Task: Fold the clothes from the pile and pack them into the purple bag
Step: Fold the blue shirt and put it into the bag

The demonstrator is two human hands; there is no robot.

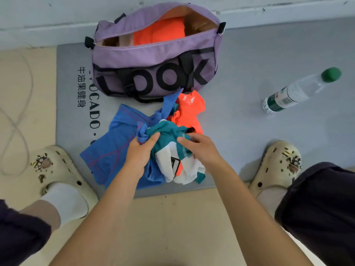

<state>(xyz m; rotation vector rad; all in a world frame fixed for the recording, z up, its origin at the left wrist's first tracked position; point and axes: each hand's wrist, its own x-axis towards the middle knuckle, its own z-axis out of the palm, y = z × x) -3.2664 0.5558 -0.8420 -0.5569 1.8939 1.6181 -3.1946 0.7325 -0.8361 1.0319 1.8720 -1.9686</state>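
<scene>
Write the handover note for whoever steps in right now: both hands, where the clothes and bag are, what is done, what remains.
Left hand: grips bunched blue and teal cloth at the pile's top.
Right hand: fingers curled on the teal-and-white garment.
Pile: that garment, a blue shirt spread flat and a crumpled orange garment, on the grey mat in front of the purple duffel bag.
Done: bag unzipped, one folded orange piece inside.
Left: fold the three pile items and pack them.

The purple bag [153, 54] reads "LOOK"; the grey mat [69, 89] reads "牛油果健身".
</scene>
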